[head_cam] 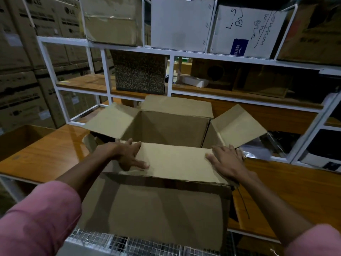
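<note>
A large brown cardboard box [156, 209] stands in front of me with its top open. The far flap, left flap [110, 119] and right flap [238, 122] stand outward. The near flap [175, 161] is folded over the opening. My left hand [127, 154] lies on the left end of that flap, fingers spread over its edge and thumb flat on top. My right hand [227, 161] rests flat on the flap's right end. What is inside the box is in shadow.
The box sits at a wooden table [46, 150] with a wire mesh surface [129, 242] at the near edge. White metal shelving [171, 54] behind holds several cartons. Stacked cartons [20, 71] fill the left. Clear plastic wrap [273, 143] lies to the right.
</note>
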Demonstrator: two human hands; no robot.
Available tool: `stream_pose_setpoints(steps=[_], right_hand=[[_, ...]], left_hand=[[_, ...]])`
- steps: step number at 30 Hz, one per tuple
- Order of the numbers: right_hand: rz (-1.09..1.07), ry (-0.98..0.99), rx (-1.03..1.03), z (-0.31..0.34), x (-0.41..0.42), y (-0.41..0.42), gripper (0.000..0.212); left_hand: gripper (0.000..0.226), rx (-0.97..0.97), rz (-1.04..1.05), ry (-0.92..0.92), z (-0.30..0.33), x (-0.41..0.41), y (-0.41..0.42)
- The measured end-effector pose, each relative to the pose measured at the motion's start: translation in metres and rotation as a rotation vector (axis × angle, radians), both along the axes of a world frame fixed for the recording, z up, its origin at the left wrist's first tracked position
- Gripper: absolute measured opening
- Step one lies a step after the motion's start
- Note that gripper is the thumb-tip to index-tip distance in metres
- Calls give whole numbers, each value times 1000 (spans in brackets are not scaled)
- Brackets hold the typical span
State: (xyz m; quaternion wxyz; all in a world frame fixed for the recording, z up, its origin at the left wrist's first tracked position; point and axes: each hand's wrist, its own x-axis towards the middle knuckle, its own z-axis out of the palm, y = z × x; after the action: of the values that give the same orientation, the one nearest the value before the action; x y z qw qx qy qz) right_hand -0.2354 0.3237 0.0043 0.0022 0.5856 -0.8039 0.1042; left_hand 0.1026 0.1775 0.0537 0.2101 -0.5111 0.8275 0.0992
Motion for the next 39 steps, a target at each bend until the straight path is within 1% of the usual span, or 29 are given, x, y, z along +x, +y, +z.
stream_pose_setpoints(steps=[2,4,9,12,15,17,21,24,26,31,35,39], right_hand=[[8,-11,8,0,5,-2,60],[11,-19,18,-1,7,-3,63],[21,-62,10,-3,9,1,61],[17,-74,1,-5,11,5,65],[19,-89,-4,-8,13,8,68],[24,-81,-16,-9,15,10,70],[28,-47,-77,-5,22,14,73],[28,-16,-170,4,17,25,73],[27,-17,-255,10,6,39,73],[-22,-35,-409,19,-40,82,77],[-99,-69,-452,14,-93,124,74],[-152,-75,-484,7,-158,178,69]], left_hand=[[119,-78,38,-31,-13,-1,0],[114,-121,56,-11,-22,-3,1],[106,-131,93,50,-30,-7,7],[102,-144,141,127,-38,-9,13],[96,-214,163,229,-44,-16,21],[89,-250,108,290,-43,-28,28],[80,-384,-103,439,-43,-73,55],[77,-501,-258,534,-44,-115,79],[75,-540,-345,591,-44,-143,93],[69,-544,-510,721,-42,-215,133],[66,-550,-636,737,-41,-283,168],[66,-540,-696,753,-43,-356,210]])
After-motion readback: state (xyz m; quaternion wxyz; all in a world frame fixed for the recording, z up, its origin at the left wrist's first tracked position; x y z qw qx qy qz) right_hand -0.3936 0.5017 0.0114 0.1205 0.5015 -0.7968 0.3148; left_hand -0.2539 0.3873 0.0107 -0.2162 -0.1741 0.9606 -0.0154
